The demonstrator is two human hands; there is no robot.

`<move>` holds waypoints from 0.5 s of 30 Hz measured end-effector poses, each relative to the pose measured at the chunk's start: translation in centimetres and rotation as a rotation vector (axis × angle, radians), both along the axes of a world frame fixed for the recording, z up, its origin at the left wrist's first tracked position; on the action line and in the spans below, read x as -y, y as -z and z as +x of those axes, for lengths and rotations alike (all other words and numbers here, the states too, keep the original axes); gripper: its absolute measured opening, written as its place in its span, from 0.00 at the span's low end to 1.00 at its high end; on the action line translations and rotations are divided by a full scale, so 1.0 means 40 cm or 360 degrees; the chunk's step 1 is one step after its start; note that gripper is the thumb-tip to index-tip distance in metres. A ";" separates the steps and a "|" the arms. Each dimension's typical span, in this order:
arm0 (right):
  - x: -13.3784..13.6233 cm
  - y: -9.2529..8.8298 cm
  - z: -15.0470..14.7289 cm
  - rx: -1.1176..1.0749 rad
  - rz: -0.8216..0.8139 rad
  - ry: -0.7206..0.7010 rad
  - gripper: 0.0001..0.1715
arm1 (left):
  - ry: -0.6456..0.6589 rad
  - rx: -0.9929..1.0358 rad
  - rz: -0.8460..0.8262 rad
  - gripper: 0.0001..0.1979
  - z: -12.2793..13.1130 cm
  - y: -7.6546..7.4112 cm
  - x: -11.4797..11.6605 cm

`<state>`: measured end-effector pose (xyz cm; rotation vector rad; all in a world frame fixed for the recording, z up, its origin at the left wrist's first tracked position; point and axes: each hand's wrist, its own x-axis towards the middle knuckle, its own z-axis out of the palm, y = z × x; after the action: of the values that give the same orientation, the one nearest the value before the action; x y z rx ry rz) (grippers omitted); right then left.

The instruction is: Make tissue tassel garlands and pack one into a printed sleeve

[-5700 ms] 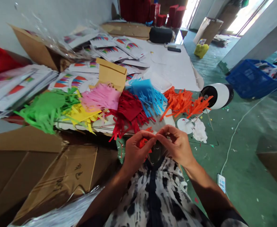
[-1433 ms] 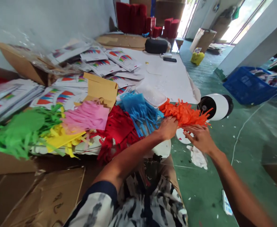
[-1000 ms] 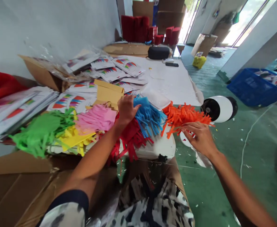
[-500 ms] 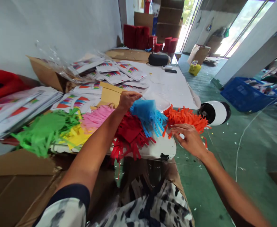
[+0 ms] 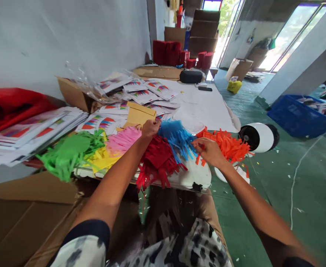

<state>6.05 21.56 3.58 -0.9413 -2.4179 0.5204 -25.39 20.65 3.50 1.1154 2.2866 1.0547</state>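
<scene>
Fringed paper lies in piles on a white board (image 5: 192,177): green (image 5: 67,155), yellow (image 5: 103,160), pink (image 5: 122,135), red (image 5: 157,160), blue (image 5: 176,138) and orange (image 5: 231,145). My left hand (image 5: 149,129) is closed on the top edge of the blue fringed paper, between the pink and red piles. My right hand (image 5: 210,152) rests between the blue and orange piles. Its fingertips pinch the ends of the blue strips.
Stacks of printed sheets (image 5: 40,126) and a brown envelope (image 5: 137,113) lie behind the piles. Cardboard boxes (image 5: 26,211) stand at lower left. A white fan (image 5: 259,137), a blue crate (image 5: 299,115) and a cable (image 5: 296,174) are to the right. A black case (image 5: 190,76) sits on the table's far end.
My left hand went from the orange pile across to the blue pile's top edge and closed there. My right hand slid left from the orange fringes onto the blue strips.
</scene>
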 end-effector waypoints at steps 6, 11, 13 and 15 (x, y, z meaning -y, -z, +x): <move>0.010 0.017 -0.019 -0.0009 -0.0016 -0.0101 0.12 | -0.0042 0.0343 0.0129 0.20 0.026 0.004 -0.016; 0.018 0.033 0.020 0.0012 -0.0038 -0.0087 0.13 | -0.0055 0.0641 0.0236 0.18 0.060 -0.028 -0.023; 0.021 0.035 0.033 0.0007 -0.0044 -0.0065 0.13 | -0.0028 0.0755 0.0272 0.18 0.065 -0.060 -0.028; 0.025 0.034 0.044 -0.0015 -0.0037 -0.0062 0.13 | 0.0010 0.0842 0.0316 0.17 0.062 -0.103 -0.032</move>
<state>7.82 20.55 2.21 -0.9007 -2.4308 0.5674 -22.92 21.95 7.60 0.7863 1.7896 1.4021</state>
